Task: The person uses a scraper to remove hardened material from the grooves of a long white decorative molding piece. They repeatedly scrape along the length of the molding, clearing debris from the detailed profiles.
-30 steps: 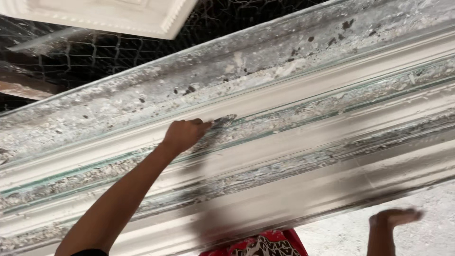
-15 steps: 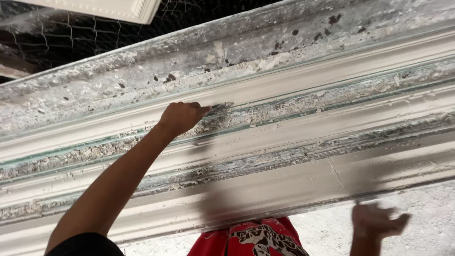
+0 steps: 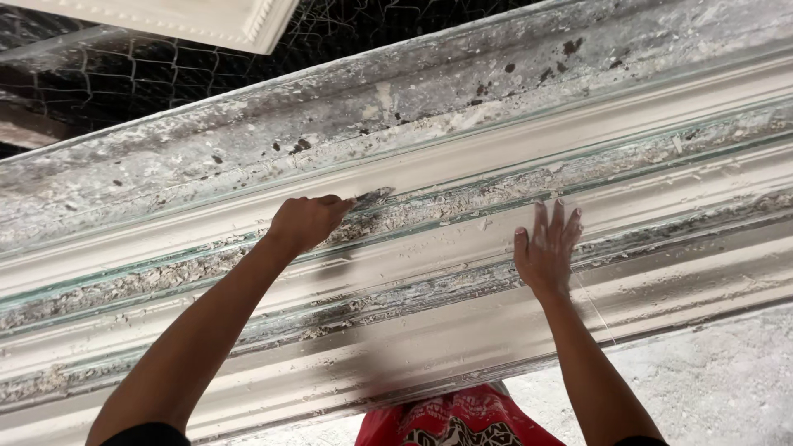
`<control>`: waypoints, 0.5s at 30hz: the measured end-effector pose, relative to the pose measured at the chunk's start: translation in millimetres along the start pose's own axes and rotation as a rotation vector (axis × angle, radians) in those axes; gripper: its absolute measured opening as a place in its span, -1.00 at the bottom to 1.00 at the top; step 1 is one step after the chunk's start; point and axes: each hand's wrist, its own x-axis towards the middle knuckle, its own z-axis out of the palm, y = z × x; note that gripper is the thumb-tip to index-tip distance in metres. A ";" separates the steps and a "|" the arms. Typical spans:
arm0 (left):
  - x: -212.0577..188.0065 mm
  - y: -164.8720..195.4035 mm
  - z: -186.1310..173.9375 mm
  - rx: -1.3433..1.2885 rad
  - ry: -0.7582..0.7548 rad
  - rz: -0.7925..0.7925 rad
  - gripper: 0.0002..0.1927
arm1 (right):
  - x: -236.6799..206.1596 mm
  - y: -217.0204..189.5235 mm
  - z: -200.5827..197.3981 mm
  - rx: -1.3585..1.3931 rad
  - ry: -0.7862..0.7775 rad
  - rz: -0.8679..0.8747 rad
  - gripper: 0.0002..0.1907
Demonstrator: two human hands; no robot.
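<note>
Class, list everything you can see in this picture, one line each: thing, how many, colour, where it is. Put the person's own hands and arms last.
Moulded cornice mould: one, white and grey with crusted plaster, long, running across the whole picture.
Scraper tool: one, dark, small, at the left hand's fingertips against a crusted groove; mostly hidden.
Wire mesh: one sheet, dark, top left behind the mould.
White moulded panel: one, white, top left corner.
Red patterned cloth: one, red with dark and white marks, bottom centre.
Grey floor: one, pale grey, bottom right.
Left hand: one, closed on the scraper tool.
Right hand: one, open, flat on the mould.
</note>
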 end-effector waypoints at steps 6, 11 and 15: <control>123.0 83.2 -8.8 0.009 0.030 0.172 -0.63 | 2.8 2.6 7.1 -0.078 0.018 -0.033 -0.35; 108.8 53.2 3.2 0.043 0.008 0.209 -0.56 | -3.3 2.8 3.3 -0.040 0.041 -0.044 -0.34; 32.5 -8.1 -6.8 0.099 -0.203 0.086 -0.60 | -3.5 4.3 5.7 -0.033 0.017 -0.015 -0.34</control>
